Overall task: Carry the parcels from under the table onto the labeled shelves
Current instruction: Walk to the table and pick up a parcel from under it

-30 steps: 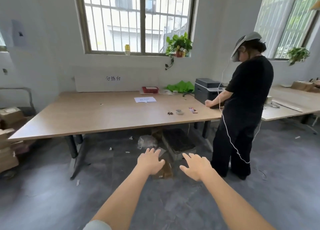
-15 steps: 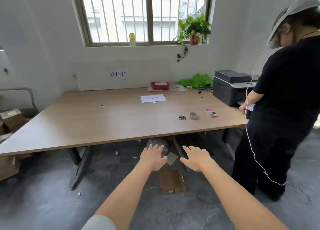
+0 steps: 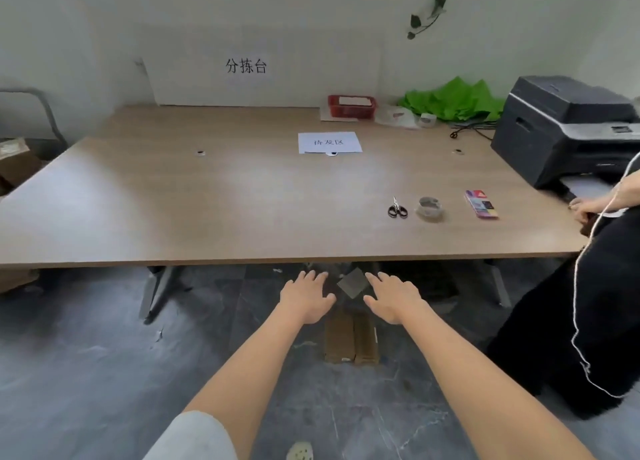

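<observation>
Reaching with left hand [image 3: 306, 300] and right hand [image 3: 393, 300], grip wide and empty, toward parcels [image 3: 350, 341] on floor by counter's [image 3: 242, 199] near edge; none carried, no shelves visible.

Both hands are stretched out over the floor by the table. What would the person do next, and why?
Probably bend and lower both hands onto the brown cardboard parcel on the floor. The left hand and right hand are open and empty, above it.

White wall [image 3: 86, 36], grey marbled floor [image 3: 86, 373], wide wooden table [image 3: 207, 199], black printer [image 3: 561, 127] right.
</observation>
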Action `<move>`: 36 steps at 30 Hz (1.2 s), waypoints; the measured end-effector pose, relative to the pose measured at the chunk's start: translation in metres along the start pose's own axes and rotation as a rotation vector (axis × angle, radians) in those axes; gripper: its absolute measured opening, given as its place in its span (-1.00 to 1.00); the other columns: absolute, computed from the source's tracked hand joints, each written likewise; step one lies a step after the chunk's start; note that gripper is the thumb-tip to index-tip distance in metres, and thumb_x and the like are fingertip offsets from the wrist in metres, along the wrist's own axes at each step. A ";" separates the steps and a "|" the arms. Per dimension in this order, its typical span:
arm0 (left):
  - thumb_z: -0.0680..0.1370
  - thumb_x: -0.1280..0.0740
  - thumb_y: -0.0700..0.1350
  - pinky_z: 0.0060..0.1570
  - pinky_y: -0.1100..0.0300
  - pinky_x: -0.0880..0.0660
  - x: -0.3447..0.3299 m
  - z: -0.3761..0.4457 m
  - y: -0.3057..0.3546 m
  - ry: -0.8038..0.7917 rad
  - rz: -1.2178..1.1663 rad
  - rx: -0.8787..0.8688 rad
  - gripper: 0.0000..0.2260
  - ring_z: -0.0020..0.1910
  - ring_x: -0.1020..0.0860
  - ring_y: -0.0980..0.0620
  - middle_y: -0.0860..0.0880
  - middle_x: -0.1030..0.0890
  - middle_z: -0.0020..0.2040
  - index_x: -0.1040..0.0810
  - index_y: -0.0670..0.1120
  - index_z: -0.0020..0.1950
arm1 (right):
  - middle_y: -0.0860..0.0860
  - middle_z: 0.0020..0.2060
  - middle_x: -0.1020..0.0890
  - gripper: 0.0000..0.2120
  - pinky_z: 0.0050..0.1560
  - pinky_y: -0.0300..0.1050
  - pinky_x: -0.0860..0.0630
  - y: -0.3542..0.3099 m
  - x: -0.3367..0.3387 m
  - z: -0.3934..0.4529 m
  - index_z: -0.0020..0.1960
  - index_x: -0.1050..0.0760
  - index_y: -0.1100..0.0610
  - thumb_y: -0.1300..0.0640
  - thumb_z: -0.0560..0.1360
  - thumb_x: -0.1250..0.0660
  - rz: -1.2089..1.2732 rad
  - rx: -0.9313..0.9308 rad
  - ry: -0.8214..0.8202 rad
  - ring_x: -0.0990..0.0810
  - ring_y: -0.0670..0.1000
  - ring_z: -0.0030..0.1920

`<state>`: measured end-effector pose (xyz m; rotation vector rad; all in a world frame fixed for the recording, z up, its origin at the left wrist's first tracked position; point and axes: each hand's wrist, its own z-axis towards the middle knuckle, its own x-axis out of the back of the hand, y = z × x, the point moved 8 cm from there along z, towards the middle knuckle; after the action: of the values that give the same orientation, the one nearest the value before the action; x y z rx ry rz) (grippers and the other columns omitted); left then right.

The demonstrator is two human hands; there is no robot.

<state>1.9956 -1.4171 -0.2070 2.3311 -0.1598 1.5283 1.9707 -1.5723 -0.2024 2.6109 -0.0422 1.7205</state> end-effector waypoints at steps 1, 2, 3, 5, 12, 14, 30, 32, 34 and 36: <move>0.61 -0.01 0.13 0.52 -0.07 -0.11 -0.007 0.017 -0.006 -0.017 -0.001 0.001 -0.45 0.58 -0.04 -0.11 -0.07 -0.08 0.60 -0.04 0.00 0.57 | 0.09 0.55 -0.11 -0.41 0.44 0.13 -0.23 0.001 -0.005 0.018 0.56 0.06 0.03 -0.12 0.60 0.00 0.003 0.001 -0.013 -0.18 0.16 0.51; 0.60 -0.01 0.13 0.52 -0.07 -0.12 -0.015 0.035 -0.012 -0.030 0.002 0.002 -0.45 0.58 -0.04 -0.11 -0.07 -0.09 0.60 -0.04 0.00 0.57 | 0.09 0.55 -0.11 -0.41 0.44 0.13 -0.24 0.002 -0.012 0.035 0.56 0.06 0.03 -0.12 0.60 0.00 0.005 0.001 -0.022 -0.18 0.16 0.51; 0.60 -0.01 0.13 0.52 -0.08 -0.12 -0.026 0.054 -0.018 -0.044 0.007 0.002 -0.45 0.58 -0.04 -0.11 -0.07 -0.09 0.59 -0.04 0.00 0.57 | 0.09 0.55 -0.12 -0.41 0.44 0.13 -0.24 0.003 -0.020 0.053 0.56 0.06 0.03 -0.12 0.60 0.00 0.006 -0.004 -0.033 -0.19 0.16 0.51; 0.60 -0.01 0.13 0.52 -0.07 -0.12 -0.051 0.089 -0.029 -0.089 0.022 0.007 -0.45 0.58 -0.04 -0.11 -0.08 -0.09 0.59 -0.04 0.00 0.57 | 0.09 0.55 -0.13 -0.41 0.42 0.14 -0.27 0.006 -0.042 0.088 0.56 0.06 0.03 -0.11 0.60 -0.01 0.020 -0.011 -0.066 -0.20 0.16 0.50; 0.57 -0.06 0.11 0.43 -0.07 -0.22 -0.180 0.199 -0.066 -0.191 0.008 0.033 -0.45 0.52 -0.19 -0.14 -0.11 -0.20 0.55 -0.08 0.03 0.55 | 0.09 0.53 -0.15 -0.38 0.36 0.12 -0.36 0.017 -0.185 0.199 0.56 0.05 0.03 -0.04 0.57 -0.09 0.183 -0.016 -0.201 -0.24 0.18 0.47; 0.57 -0.09 0.12 0.41 -0.06 -0.24 -0.229 0.231 -0.080 -0.218 -0.024 0.060 -0.44 0.50 -0.25 -0.15 -0.09 -0.16 0.57 -0.07 0.06 0.55 | 0.09 0.53 -0.14 -0.35 0.39 0.10 -0.34 0.022 -0.241 0.233 0.56 0.05 0.02 -0.04 0.55 -0.13 0.283 -0.032 -0.237 -0.24 0.19 0.47; 0.42 -0.18 0.02 0.12 -0.16 -0.56 -0.630 0.525 -0.170 -0.210 -0.475 0.267 -0.44 0.15 -0.58 -0.28 -0.30 -0.57 0.21 -0.36 -0.18 0.38 | 0.17 0.51 -0.22 -0.30 0.43 0.01 -0.28 0.092 -0.615 0.497 0.56 0.05 0.15 -0.03 0.55 -0.19 0.793 -0.282 -0.193 -0.28 0.18 0.46; 0.53 -0.17 -0.02 0.16 -0.07 -0.52 -0.633 0.525 -0.166 -0.213 -0.538 0.296 -0.49 0.21 -0.55 -0.24 -0.29 -0.53 0.27 -0.25 -0.20 0.44 | 0.15 0.53 -0.18 -0.29 0.46 -0.02 -0.23 0.088 -0.628 0.504 0.56 0.07 0.17 -0.05 0.56 -0.18 0.849 -0.302 -0.219 -0.23 0.15 0.49; 0.58 -0.16 -0.04 0.10 0.03 -0.52 -0.634 0.522 -0.161 -0.227 -0.613 0.334 -0.43 0.21 -0.53 -0.18 -0.25 -0.46 0.34 -0.09 -0.23 0.52 | 0.11 0.54 -0.12 -0.27 0.45 -0.03 -0.19 0.082 -0.638 0.506 0.56 0.12 0.16 -0.06 0.57 -0.17 0.891 -0.329 -0.243 -0.18 0.13 0.52; 0.59 -0.16 -0.06 0.00 0.07 -0.52 -0.632 0.519 -0.158 -0.229 -0.696 0.394 -0.44 0.15 -0.54 -0.14 -0.24 -0.47 0.32 -0.10 -0.25 0.52 | 0.12 0.53 -0.16 -0.27 0.40 -0.04 -0.26 0.080 -0.636 0.504 0.56 0.14 0.15 -0.05 0.57 -0.17 0.897 -0.343 -0.220 -0.23 0.14 0.49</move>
<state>2.2289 -1.5095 -1.0011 2.4457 0.8785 1.0001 2.1809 -1.6562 -0.9857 2.6320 -1.5482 1.3300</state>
